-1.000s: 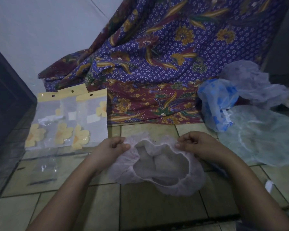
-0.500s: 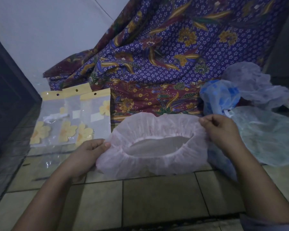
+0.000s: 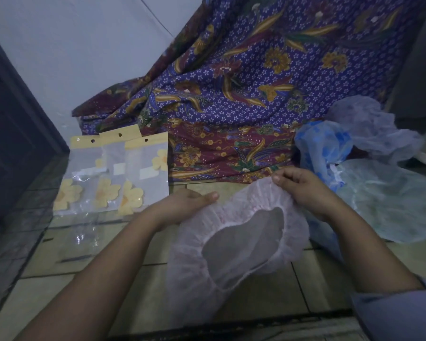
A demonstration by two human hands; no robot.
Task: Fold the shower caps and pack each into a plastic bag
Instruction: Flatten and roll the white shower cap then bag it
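I hold a pink cap up between both hands, above the tiled floor, with its opening turned toward me. My left hand grips the gathered rim at the upper left, fingers curled onto it. My right hand pinches the rim at the top right, higher than the left, so the cap hangs tilted. To the left, well apart from the cap, clear bags with yellow headers and flower prints lie overlapping on the floor. On the right lie more caps: a blue one, a lilac one behind it and a pale green one just beside my right wrist. A patterned purple cloth drapes behind everything.
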